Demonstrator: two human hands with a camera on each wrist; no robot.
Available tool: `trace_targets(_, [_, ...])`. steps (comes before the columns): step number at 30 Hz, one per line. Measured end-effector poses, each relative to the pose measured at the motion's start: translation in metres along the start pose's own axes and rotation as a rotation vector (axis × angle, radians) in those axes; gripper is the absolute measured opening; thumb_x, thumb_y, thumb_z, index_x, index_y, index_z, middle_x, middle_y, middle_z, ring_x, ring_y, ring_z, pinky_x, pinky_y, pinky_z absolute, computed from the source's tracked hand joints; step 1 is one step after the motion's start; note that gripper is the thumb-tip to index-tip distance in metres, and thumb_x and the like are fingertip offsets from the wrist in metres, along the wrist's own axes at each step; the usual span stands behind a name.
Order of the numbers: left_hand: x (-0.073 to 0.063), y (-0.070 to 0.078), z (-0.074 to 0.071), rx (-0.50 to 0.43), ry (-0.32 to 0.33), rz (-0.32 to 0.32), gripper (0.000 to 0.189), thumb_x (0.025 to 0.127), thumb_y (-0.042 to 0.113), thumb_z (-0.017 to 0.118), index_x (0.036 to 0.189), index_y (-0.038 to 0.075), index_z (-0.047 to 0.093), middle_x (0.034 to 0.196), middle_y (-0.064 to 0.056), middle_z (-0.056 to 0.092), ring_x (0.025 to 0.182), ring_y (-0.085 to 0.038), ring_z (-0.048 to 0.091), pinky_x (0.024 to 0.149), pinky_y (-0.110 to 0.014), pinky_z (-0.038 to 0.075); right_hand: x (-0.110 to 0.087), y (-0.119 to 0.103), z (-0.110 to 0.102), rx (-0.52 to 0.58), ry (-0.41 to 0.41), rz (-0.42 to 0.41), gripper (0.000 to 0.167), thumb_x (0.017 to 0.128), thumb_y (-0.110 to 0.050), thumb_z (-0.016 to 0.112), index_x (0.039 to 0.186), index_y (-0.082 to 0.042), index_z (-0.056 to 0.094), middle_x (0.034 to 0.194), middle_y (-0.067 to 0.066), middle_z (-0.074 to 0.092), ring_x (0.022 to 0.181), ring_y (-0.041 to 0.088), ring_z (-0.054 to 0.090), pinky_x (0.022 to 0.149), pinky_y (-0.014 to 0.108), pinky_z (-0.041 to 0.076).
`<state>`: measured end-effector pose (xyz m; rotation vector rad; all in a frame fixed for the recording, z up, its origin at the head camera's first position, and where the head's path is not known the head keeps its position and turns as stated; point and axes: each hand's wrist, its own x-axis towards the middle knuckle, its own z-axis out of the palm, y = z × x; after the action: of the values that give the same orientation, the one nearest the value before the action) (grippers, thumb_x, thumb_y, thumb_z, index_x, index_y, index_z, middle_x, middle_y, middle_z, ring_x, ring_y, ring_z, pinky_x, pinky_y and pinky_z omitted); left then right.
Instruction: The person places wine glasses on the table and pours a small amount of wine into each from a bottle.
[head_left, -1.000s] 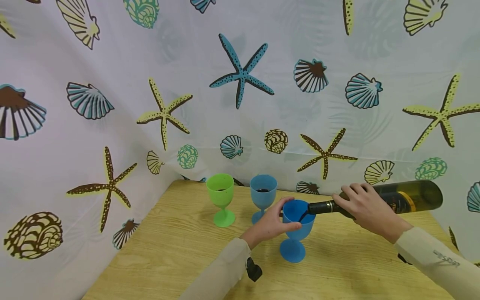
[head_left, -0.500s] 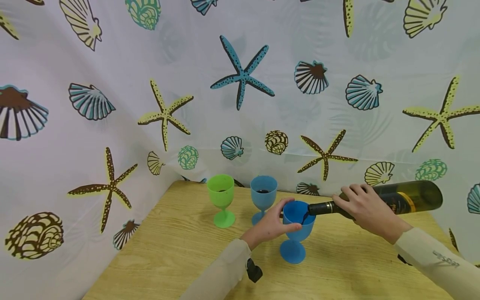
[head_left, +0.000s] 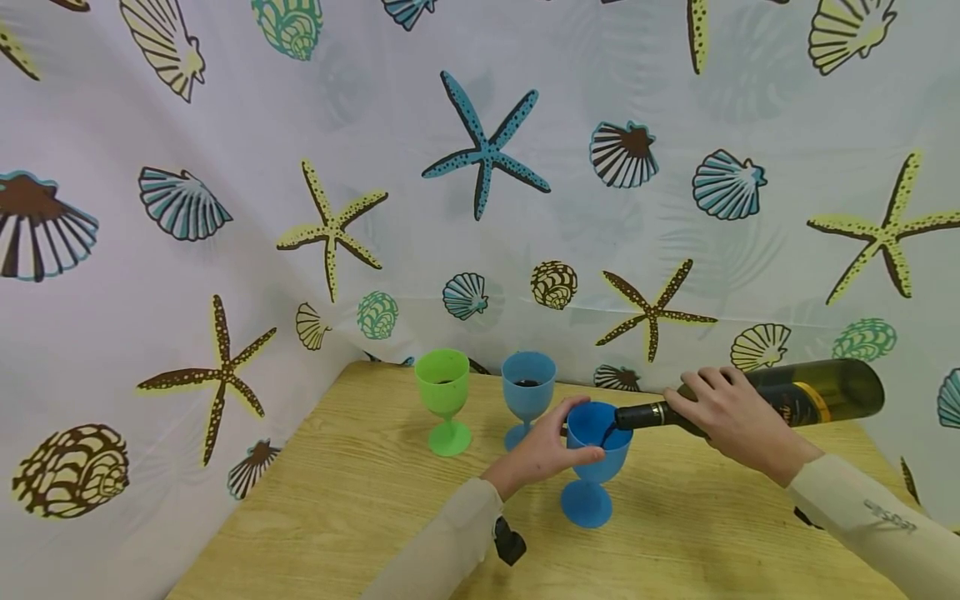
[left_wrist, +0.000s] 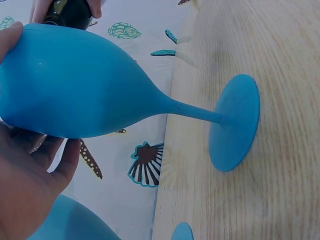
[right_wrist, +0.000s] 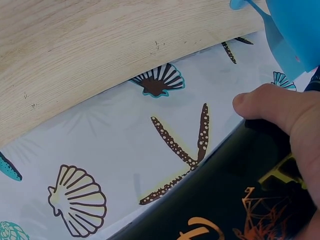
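Observation:
A blue goblet (head_left: pixel 600 462) stands on the table in front of me, and my left hand (head_left: pixel 542 448) grips its bowl near the rim. In the left wrist view the goblet's foot (left_wrist: pixel 235 122) sits flat on the wood. My right hand (head_left: pixel 731 412) holds a dark wine bottle (head_left: pixel 843 390) around its shoulder, tilted nearly level with the neck pointing left. The bottle's mouth is over the goblet's rim, and a thin dark stream (head_left: pixel 608 432) runs from it into the bowl. How full this goblet is cannot be seen.
Behind my left hand stands a second blue goblet (head_left: pixel 528 400) with dark liquid inside. To its left is a green goblet (head_left: pixel 442 396), also holding dark liquid. The wooden table (head_left: pixel 315 508) meets a shell-and-starfish patterned curtain (head_left: pixel 390 108) at the back and left.
The dark stream keeps running into the goblet, falling slightly differently than one second ago. Both hands stay almost in place; the view has shifted very slightly.

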<state>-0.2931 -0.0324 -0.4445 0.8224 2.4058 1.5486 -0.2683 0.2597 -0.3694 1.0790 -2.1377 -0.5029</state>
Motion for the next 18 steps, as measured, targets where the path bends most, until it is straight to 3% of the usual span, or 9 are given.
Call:
trace_targets(8, [-0.0002, -0.0004, -0.0001, -0.006, 0.000, 0.002, 0.074, 0.086, 0.042, 0.069, 0.147, 0.025, 0.031, 0.147, 0.000, 0.035, 0.127, -0.027, 0.043, 0.098, -0.043, 0.042, 0.0011, 0.0007, -0.0012, -0.005, -0.009, -0.004, 0.064, 0.059, -0.010, 0.089, 0.114, -0.008, 0.056, 0.100, 0.018, 0.053, 0.085, 0.035, 0.054, 0.073, 0.048, 0.046])
trace_targets(18, [0.0000, -0.0005, -0.0001, -0.002, 0.003, 0.001, 0.075, 0.085, 0.042, 0.070, 0.146, 0.025, 0.032, 0.146, -0.001, 0.036, 0.126, -0.027, 0.044, 0.097, -0.043, 0.043, 0.0016, 0.0014, -0.0003, -0.004, -0.005, -0.004, 0.064, 0.060, -0.008, 0.088, 0.115, -0.008, 0.056, 0.100, 0.019, 0.053, 0.085, 0.036, 0.054, 0.074, 0.048, 0.046])
